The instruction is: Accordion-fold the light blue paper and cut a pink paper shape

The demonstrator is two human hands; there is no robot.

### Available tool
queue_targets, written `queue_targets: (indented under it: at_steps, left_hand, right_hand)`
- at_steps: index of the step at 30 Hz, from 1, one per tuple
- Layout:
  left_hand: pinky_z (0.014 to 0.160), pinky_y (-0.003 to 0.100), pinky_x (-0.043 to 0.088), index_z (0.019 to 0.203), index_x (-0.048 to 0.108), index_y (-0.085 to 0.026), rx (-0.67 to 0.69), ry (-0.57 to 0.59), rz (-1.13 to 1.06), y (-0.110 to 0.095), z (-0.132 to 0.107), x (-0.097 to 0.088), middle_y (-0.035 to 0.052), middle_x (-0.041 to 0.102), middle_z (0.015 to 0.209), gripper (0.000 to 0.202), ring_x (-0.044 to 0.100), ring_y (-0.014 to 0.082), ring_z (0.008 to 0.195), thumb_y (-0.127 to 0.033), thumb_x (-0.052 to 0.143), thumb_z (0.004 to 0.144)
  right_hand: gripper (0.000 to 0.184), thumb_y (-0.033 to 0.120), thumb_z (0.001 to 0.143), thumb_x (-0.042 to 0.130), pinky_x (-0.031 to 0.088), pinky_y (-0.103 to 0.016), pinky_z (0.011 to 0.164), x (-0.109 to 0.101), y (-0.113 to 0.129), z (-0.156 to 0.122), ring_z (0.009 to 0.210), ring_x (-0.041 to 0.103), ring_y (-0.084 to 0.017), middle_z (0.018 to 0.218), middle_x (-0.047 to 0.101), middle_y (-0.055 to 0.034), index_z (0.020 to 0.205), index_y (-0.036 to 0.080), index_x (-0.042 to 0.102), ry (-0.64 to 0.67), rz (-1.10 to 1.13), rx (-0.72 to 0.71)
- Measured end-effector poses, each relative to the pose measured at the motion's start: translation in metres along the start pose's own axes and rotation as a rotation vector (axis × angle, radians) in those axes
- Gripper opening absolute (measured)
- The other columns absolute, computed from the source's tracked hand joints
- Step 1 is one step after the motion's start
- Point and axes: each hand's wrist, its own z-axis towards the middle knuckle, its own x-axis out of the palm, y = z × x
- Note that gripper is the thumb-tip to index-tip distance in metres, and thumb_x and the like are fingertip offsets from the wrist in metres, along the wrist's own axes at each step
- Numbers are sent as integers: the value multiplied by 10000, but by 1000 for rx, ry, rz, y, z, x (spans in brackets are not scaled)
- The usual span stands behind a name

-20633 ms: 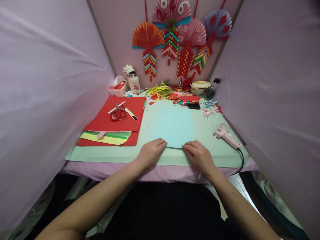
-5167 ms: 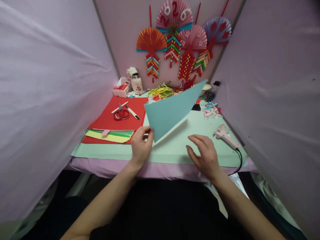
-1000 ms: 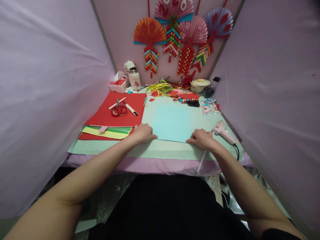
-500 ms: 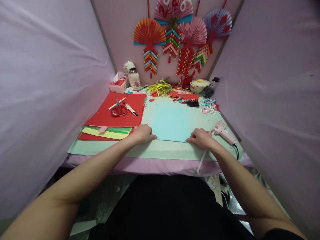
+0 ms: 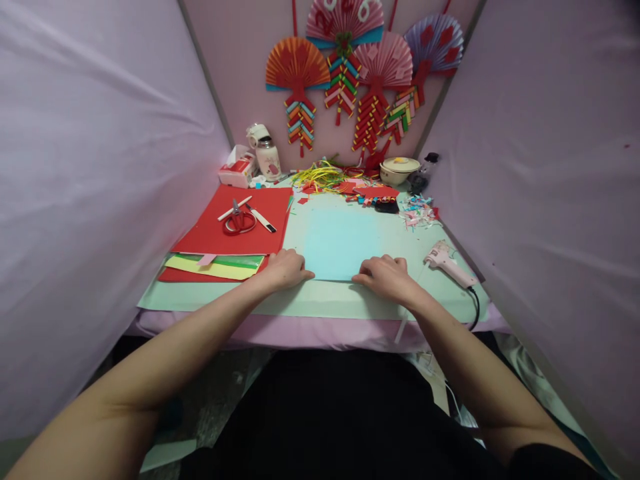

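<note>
A light blue sheet of paper [image 5: 343, 243] lies flat on the pale green table mat. At its near left corner, my left hand [image 5: 289, 268] is closed, thumb and fingers pinching the edge. My right hand [image 5: 384, 275] has its fingers curled and its thumb on the near edge, right of the middle, and covers the near right corner. Whether the edge is lifted or folded there is hard to make out. Left of the sheet, red paper [image 5: 205, 220] carries red-handled scissors [image 5: 239, 220], a white pen [image 5: 227, 211] and a utility knife [image 5: 262, 219].
A pink glue gun [image 5: 450, 263] with a black cord lies at the right. Behind the sheet are yellow strips [image 5: 320, 177], paper scraps [image 5: 419, 211], a lidded bowl [image 5: 399, 172], a bottle [image 5: 269, 159] and a tissue box [image 5: 237, 170]. Paper fans [image 5: 299, 63] hang on the wall.
My right hand has slid left along the near edge of the blue paper, from its corner toward the middle. My left hand stays in place.
</note>
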Motion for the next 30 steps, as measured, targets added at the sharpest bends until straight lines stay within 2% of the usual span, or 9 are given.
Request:
queue_targets:
  at_steps: [3, 6, 12, 20, 24, 30]
  left_hand:
    - [836, 387, 454, 962, 733, -210, -2, -1, -13, 0, -1, -1, 124, 661, 1136, 411, 580, 319, 1065, -547, 538, 832]
    - [840, 382, 454, 940, 728, -212, -14, 1, -37, 0, -3, -3, 113, 664, 1130, 397, 584, 310, 1058, -548, 544, 833]
    - [840, 374, 456, 925, 723, -225, -23, 34, -72, 1, -4, -6, 87, 680, 1101, 358, 595, 290, 1038, -516, 528, 852]
    - [838, 385, 462, 971, 736, -206, -24, 36, -6, 1, -4, -9, 127, 659, 1148, 424, 583, 308, 1047, -550, 529, 834]
    - [847, 381, 460, 979, 732, -214, -33, 39, 8, 0, -5, -9, 127, 645, 1168, 421, 577, 307, 1059, -554, 528, 839]
    - [877, 404, 447, 1008, 717, -206, -40, 44, -5, 0, -6, -7, 143, 607, 1206, 423, 548, 323, 1112, -548, 511, 865]
  right_hand:
    - [288, 424, 909, 500, 267, -368, 809, 6, 11, 7, 959, 548, -256, 944, 704, -78, 830, 227, 693, 16, 3, -5]
    - [256, 395, 899, 515, 273, -346, 777, 11, 12, 11, 957, 554, -244, 967, 699, -68, 823, 224, 689, 28, 22, 5]
    - [328, 464, 866, 551, 288, -331, 738, 13, 5, 14, 899, 561, -234, 907, 687, -87, 723, 194, 671, 51, 20, 36]
    - [398, 560, 832, 579, 293, -352, 756, 14, 1, 13, 921, 539, -263, 862, 676, -94, 685, 205, 684, -5, -26, 42]
    - [383, 552, 837, 574, 291, -351, 763, 15, -2, 13, 930, 538, -264, 878, 677, -96, 712, 214, 705, 6, -12, 49]
    - [349, 487, 889, 510, 287, -355, 760, 15, -5, 13, 982, 535, -272, 1023, 668, -105, 825, 222, 730, 23, 9, 33]
